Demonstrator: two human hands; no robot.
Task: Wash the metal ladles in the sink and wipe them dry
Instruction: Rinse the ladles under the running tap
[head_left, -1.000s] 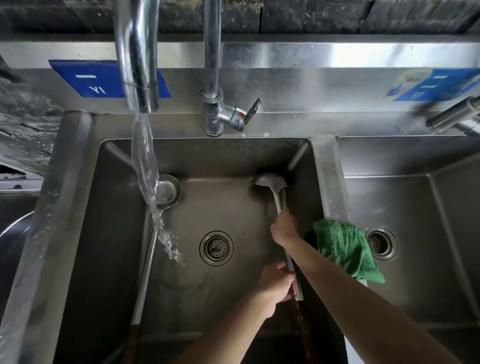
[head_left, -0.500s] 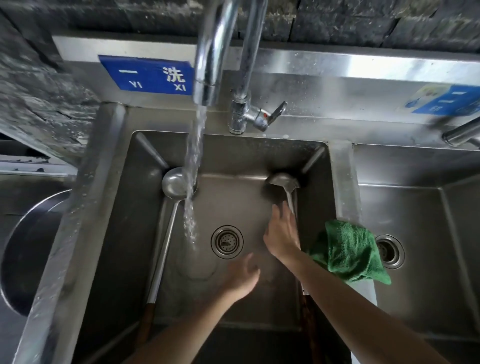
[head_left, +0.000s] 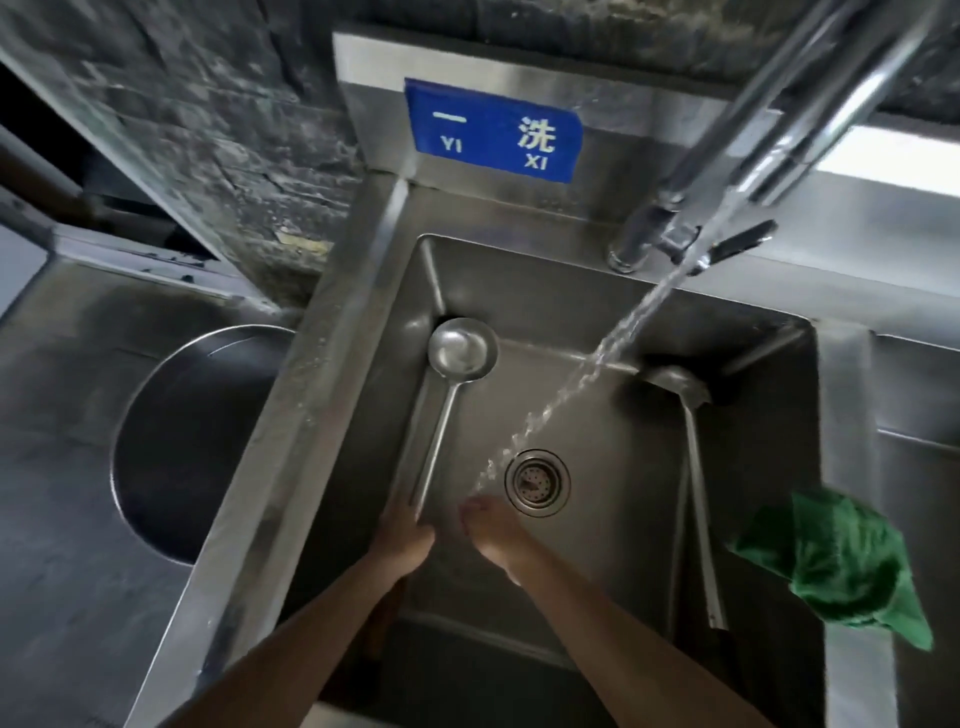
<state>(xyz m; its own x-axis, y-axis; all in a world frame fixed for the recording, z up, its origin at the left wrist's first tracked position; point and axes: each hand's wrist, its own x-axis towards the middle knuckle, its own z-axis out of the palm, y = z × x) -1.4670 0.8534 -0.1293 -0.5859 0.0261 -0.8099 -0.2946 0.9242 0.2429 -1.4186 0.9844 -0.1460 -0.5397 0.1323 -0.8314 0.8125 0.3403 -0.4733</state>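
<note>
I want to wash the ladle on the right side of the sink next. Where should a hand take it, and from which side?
Grip the right ladle mid-handle, coming from above with the right hand. Its bowl sits in the far right corner and the long handle runs toward the near edge beside the sink wall, leaving its upper, inner side free.

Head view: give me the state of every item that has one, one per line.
Tap: running.
Left ladle: in the sink, left hand gripping its handle.
Right ladle: lying against the right wall, untouched.
Right hand: empty, under the stream.
Green cloth: draped on the divider.
Drain: unplugged.
</note>
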